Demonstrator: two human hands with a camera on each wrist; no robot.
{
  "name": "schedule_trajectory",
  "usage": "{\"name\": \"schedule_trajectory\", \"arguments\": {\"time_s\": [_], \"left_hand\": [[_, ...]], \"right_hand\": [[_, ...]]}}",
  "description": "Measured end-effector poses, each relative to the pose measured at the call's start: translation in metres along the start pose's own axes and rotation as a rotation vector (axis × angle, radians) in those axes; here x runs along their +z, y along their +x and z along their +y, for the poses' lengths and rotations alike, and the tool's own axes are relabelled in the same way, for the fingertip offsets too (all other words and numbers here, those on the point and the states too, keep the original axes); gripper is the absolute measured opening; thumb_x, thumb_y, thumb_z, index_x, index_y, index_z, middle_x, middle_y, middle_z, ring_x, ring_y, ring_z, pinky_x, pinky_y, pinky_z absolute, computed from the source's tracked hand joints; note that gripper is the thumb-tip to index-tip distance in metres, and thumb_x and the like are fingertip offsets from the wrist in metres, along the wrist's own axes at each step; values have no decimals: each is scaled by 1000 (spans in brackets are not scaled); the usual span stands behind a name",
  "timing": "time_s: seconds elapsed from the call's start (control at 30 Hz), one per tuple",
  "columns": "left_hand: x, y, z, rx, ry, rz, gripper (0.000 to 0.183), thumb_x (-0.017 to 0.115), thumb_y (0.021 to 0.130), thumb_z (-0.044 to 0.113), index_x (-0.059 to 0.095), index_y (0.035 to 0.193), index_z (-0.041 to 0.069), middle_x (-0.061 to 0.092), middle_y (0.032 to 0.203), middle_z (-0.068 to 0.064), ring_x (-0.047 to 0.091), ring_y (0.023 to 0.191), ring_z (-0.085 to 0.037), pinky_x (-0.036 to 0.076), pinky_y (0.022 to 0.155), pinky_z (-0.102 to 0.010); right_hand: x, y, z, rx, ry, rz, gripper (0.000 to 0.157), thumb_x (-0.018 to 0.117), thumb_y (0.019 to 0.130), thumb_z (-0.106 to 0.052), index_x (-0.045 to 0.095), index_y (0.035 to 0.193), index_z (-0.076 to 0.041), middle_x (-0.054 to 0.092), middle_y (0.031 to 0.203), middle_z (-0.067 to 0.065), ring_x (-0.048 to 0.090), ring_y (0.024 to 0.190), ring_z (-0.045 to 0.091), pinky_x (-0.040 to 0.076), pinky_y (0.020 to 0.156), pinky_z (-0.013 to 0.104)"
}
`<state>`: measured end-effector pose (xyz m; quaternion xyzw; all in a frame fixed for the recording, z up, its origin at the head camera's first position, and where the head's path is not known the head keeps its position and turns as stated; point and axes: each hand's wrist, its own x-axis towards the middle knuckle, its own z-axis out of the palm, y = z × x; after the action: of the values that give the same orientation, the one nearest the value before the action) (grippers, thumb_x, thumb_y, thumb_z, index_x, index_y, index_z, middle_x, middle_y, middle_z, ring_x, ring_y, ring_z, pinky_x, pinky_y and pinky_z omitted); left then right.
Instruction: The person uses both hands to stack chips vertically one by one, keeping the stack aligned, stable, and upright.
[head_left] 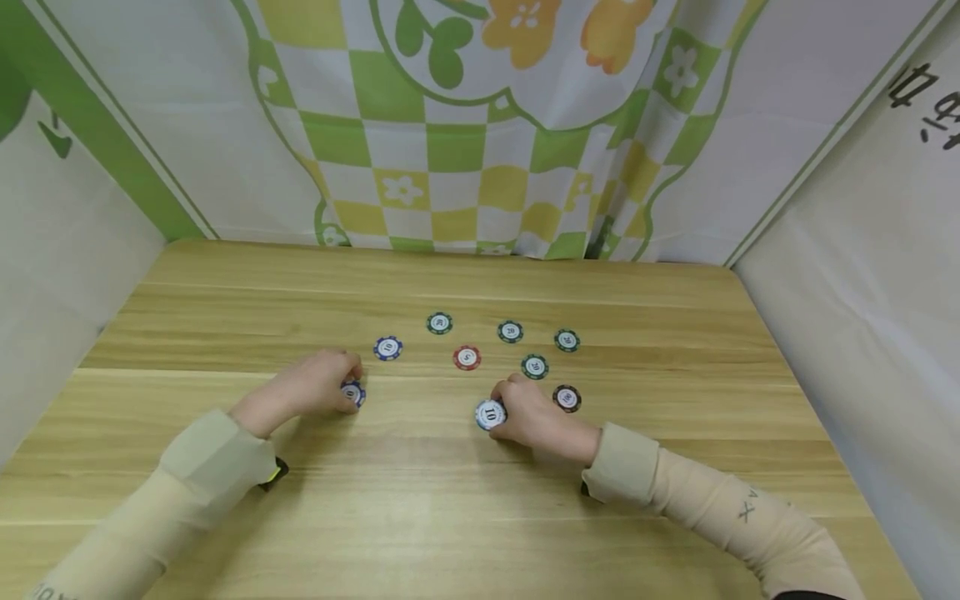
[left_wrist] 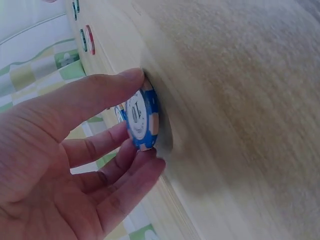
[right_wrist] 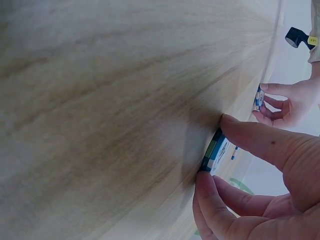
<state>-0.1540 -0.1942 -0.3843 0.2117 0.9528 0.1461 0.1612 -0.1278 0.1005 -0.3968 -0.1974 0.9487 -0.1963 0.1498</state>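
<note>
My left hand pinches a blue and white poker chip, printed 10, between thumb and fingers at its edge, close over the table. A second blue chip, also printed 10, lies just beyond those fingertips. At the middle of the table my right hand pinches a light-blue-edged poker chip, its 10 facing up. The right wrist view shows that chip's rim tilted between thumb and fingertips, near the wood. Beside the right knuckles lies a black chip printed 100.
Farther back on the wooden table lie a red chip and several green ones, among them a green chip just past the right hand. A checked cloth hangs along the back edge; pale walls flank the sides.
</note>
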Motion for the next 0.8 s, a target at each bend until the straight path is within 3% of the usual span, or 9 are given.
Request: {"name": "schedule_trajectory", "arguments": {"time_s": [0.37, 0.8], "left_hand": [[-1, 1, 4, 25, -38, 19, 23, 74, 71, 8, 59, 88, 3, 56, 85, -6, 54, 76, -20, 48, 69, -36], [-2, 4, 4, 163, -96, 82, 11, 70, 73, 0, 63, 75, 8, 59, 74, 1, 53, 69, -12, 47, 63, -28]], "right_hand": [[0, -1, 0, -14, -7, 4, 38, 79, 68, -15, 62, 98, 2, 53, 89, 8, 51, 79, 17, 47, 69, 28], [0, -1, 0, -25, -8, 17, 38, 79, 67, -14, 62, 97, 3, 54, 87, 9, 51, 78, 18, 47, 69, 29]]}}
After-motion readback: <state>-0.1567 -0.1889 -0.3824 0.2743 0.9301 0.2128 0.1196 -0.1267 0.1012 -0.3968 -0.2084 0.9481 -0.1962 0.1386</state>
